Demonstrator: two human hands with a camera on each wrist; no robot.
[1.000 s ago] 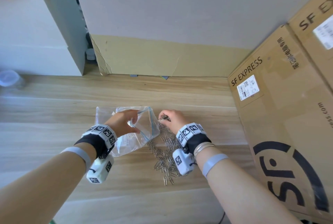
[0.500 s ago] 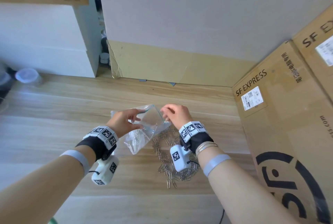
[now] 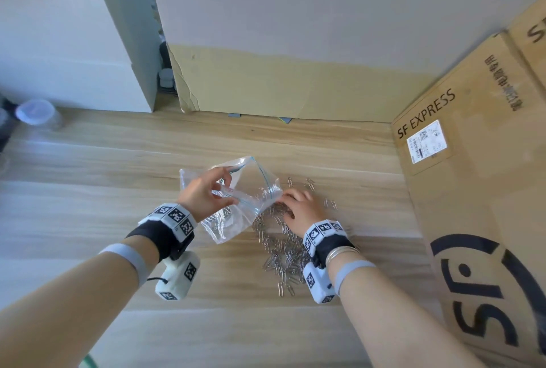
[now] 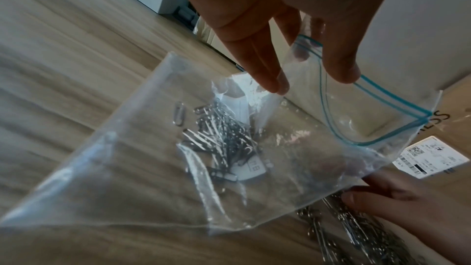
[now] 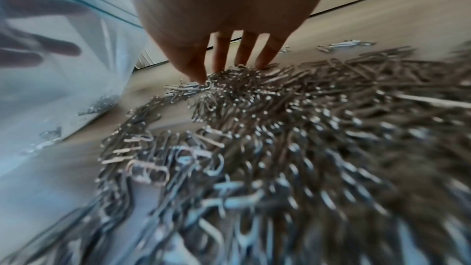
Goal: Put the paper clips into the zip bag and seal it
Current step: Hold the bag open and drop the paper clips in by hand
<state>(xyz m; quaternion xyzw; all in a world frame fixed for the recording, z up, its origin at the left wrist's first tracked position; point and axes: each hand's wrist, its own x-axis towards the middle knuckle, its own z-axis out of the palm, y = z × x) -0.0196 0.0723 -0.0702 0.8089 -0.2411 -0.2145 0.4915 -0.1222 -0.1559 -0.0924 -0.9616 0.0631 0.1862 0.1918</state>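
Observation:
A clear zip bag with a blue zip line hangs tilted above the wooden table, mouth open toward the right. My left hand pinches its rim; in the left wrist view my left hand keeps the zip bag open. Several paper clips lie inside. A big pile of silver paper clips lies on the table just right of the bag. My right hand reaches down onto the pile's far part. In the right wrist view my right hand touches the pile with straight fingertips.
A large SF Express cardboard box stands close on the right. A cardboard sheet leans on the wall behind. A white block and a clear lidded container sit at the far left.
My right hand has come away from the bag's mouth and gone down onto the clip pile. My left hand still holds the bag open, now tilted more upright.

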